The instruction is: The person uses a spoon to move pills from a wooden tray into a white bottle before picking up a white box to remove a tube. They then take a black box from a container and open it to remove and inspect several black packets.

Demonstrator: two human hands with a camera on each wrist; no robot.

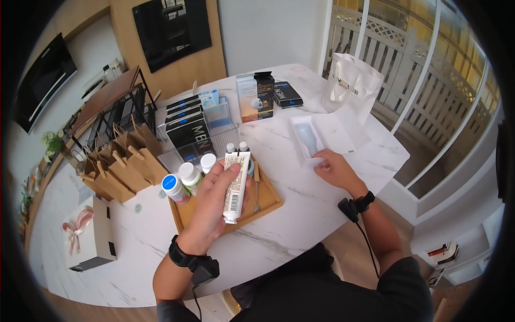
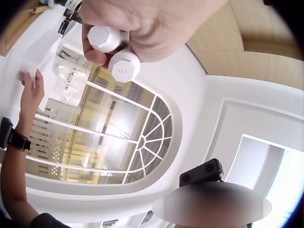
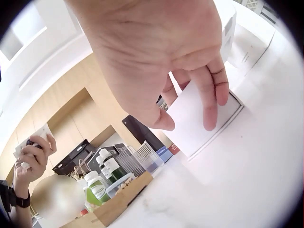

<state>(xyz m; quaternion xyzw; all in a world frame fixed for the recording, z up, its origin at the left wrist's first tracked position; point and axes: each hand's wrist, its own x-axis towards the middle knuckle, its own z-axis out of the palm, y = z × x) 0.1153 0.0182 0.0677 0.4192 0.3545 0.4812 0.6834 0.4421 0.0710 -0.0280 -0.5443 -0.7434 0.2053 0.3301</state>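
Upright in my left hand [image 1: 210,190] is a printed white tube [image 1: 235,188] with a barcode. In the left wrist view two white faceted caps [image 2: 124,66] stick out of that hand, so it holds two tubes side by side. My right hand [image 1: 339,173] grips the near end of a white box [image 1: 306,163], thumb at one edge and fingers over the end face [image 3: 190,123]. The box lies open on the table, its lid [image 1: 343,131] folded to the right. Inside it is a pale blue-grey insert [image 1: 307,138].
A wooden tray [image 1: 269,201] carries white-capped bottles [image 1: 189,176] and a slim wood-handled tool [image 1: 257,185]. Behind stand black boxes [image 1: 188,131] in clear racks and a dark carton [image 1: 256,99]. Paper bags [image 1: 126,166], a ribboned box [image 1: 88,236] and a white bag [image 1: 351,88] also stand on the marble table.
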